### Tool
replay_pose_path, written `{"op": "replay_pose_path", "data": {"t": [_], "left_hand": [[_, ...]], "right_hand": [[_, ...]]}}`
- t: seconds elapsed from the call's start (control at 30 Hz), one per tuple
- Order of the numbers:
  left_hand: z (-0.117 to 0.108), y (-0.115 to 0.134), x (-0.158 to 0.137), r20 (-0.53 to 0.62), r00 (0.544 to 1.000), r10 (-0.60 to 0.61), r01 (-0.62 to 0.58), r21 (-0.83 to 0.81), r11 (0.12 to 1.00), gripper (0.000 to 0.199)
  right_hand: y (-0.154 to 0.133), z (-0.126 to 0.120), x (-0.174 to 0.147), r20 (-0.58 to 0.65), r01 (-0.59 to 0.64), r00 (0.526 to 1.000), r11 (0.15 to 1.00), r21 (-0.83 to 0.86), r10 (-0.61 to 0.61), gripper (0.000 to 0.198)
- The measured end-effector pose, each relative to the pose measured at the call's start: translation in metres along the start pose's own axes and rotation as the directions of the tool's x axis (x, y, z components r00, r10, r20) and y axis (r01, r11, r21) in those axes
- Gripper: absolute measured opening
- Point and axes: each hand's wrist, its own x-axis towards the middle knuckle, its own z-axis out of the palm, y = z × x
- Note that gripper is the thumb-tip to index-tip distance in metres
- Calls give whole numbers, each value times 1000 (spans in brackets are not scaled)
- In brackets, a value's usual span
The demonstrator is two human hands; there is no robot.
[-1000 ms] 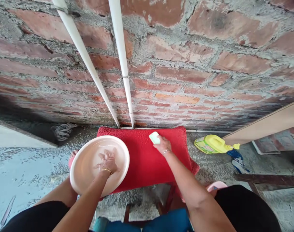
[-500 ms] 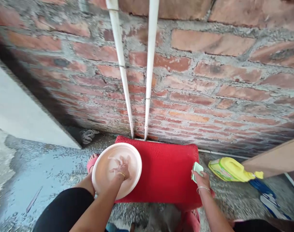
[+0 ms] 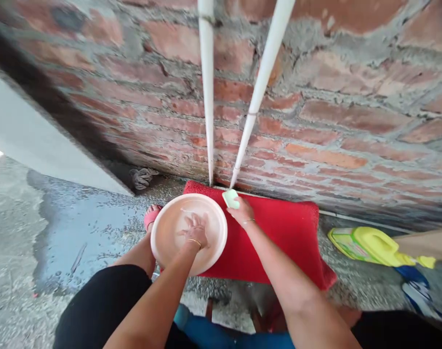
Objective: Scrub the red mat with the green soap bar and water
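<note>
A pale pinkish basin with water in it stands on the left end of a red cloth. My left hand is inside the basin, fingers spread in the water, with a thin bangle at the wrist. Just right of the basin, above the cloth, my right hand grips a small pale green block with rounded corners. Its underside is hidden, so I cannot tell whether it is a soap bar or a scrubbing brush.
A yellow jug lies on its side at the right, near blue-and-white footwear. Two white pipes run down the brick wall. A pale panel leans at the left. A crumpled rag lies beside it on the wet floor.
My right hand has carried the pale green block leftward from the cloth's right edge to beside the basin. My left hand stays in the basin. The camera view has shifted somewhat.
</note>
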Motion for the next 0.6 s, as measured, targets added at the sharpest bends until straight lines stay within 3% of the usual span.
{"op": "replay_pose_path", "data": {"t": [0.1, 0.2, 0.27, 0.37, 0.47, 0.53, 0.6], "left_hand": [[-1, 1, 1, -16, 1000, -4, 5, 67, 998, 126], [1, 1, 3, -27, 1000, 6, -4, 64, 998, 122], [3, 0, 5, -41, 999, 4, -2, 63, 998, 119], [7, -1, 7, -72, 997, -9, 14, 71, 997, 116], [5, 1, 7, -83, 997, -12, 19, 82, 996, 114], [2, 2, 6, -87, 996, -10, 17, 83, 996, 111], [-1, 3, 4, -96, 995, -13, 21, 78, 997, 107]], "right_hand": [[-18, 13, 15, 76, 102, 992, 992, -75, -96, 44], [-10, 5, 22, 119, 125, 988, 972, -201, -103, 42], [13, -13, 23, 97, 54, 995, 963, -265, -30, 49], [80, -55, 16, 20, -191, 979, 950, -247, 202, 57], [170, -103, -14, -112, -485, 874, 863, -137, 473, 59], [226, -127, -45, -158, -664, 739, 748, -7, 655, 59], [264, -141, -79, -224, -737, 642, 671, 84, 733, 54]]}}
